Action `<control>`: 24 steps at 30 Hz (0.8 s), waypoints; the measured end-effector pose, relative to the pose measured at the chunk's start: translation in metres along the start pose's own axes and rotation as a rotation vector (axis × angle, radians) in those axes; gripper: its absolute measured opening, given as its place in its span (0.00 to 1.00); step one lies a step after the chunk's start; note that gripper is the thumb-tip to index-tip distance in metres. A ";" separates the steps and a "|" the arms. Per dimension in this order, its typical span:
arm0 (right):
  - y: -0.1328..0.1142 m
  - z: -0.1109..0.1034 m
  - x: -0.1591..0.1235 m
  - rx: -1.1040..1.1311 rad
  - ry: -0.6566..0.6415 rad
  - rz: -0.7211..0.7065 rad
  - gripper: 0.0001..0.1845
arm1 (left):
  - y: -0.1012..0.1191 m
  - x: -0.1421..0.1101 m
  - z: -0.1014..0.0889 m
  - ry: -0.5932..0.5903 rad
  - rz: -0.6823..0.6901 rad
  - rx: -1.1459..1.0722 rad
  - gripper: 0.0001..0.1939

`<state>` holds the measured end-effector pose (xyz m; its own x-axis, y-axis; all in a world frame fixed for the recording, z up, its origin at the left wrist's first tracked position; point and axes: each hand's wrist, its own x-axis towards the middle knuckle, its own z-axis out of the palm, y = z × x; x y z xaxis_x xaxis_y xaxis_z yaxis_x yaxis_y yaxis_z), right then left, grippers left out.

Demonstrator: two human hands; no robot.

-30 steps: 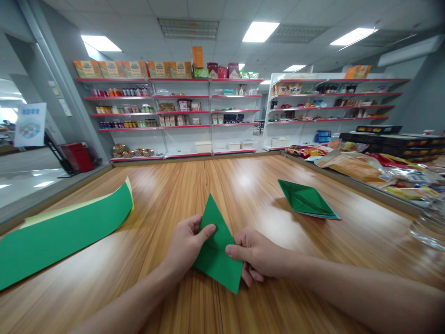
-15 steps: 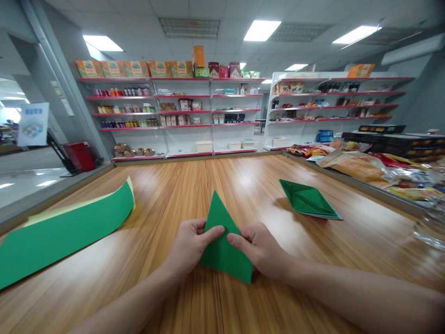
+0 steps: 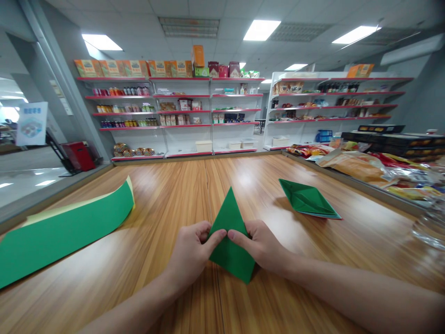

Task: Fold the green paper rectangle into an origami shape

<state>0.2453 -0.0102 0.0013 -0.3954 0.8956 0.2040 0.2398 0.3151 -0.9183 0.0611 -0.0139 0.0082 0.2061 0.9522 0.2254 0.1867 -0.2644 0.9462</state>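
Note:
A folded piece of green paper (image 3: 232,260) is held between my two hands above the wooden table, its pointed tip upward. My left hand (image 3: 194,246) pinches the left edge, thumb on the front face and fingers behind. On the other edge, my right hand (image 3: 262,243) grips it the same way. The two thumb tips nearly meet at the middle of the paper. The fingers behind the sheet are partly hidden. To the right lies another folded green paper piece (image 3: 308,199), with layered edges.
A long green paper strip (image 3: 66,236) with a pale yellow sheet (image 3: 83,204) behind it lies on the left of the table (image 3: 167,190). Beyond the right edge are snack packets (image 3: 358,169) and black boxes (image 3: 382,144). A clear glass object (image 3: 429,227) stands at right. Stocked shelves (image 3: 181,111) line the back.
The held paper has turned slightly, its tip shifting to the right and more upright. My left hand moved a little right, and the thumbs came closer together.

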 end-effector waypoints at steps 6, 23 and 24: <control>-0.002 -0.002 -0.003 0.111 -0.048 -0.012 0.23 | -0.004 0.001 0.001 -0.026 0.017 0.038 0.18; 0.002 -0.001 0.003 0.103 -0.016 -0.055 0.21 | 0.005 -0.012 0.002 0.181 0.375 0.489 0.15; 0.002 -0.001 0.003 0.120 -0.019 -0.032 0.22 | 0.009 -0.010 0.002 0.158 0.309 0.457 0.13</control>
<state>0.2453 -0.0069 -0.0001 -0.4183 0.8791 0.2286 0.1194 0.3027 -0.9456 0.0625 -0.0259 0.0137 0.1777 0.8225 0.5403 0.5439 -0.5397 0.6426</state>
